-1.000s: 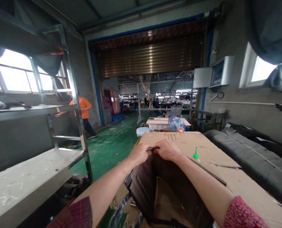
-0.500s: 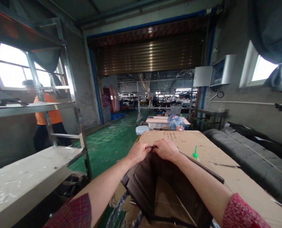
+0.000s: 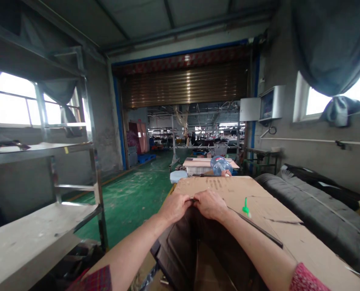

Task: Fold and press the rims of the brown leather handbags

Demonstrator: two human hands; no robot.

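Observation:
My left hand (image 3: 176, 207) and my right hand (image 3: 209, 205) meet just in front of me, fingertips almost touching. Both pinch the upper edge of a dark brown fabric piece (image 3: 178, 252) with stiff, dark-trimmed edges. It hangs down from my fingers in folds, like the panels of a fabric bag or box; its lower part runs out of view. Beyond my right forearm, a thin dark strip (image 3: 263, 231) lies slanted on the cardboard-covered table (image 3: 277, 206). A small green nozzle-like piece (image 3: 246, 207) stands on the cardboard.
Left of me stands a metal rack (image 3: 98, 178) with pale shelves. Large grey rolls (image 3: 313, 214) lie along the right side. Blue water jugs (image 3: 221, 165) sit past the table's far end. Green floor (image 3: 134, 190) leads to a half-raised roller shutter (image 3: 186, 85).
My view has tilted up and turned slightly right. Both hands keep their pinch on the fabric's edge. The person in orange on the left has moved almost out of the picture.

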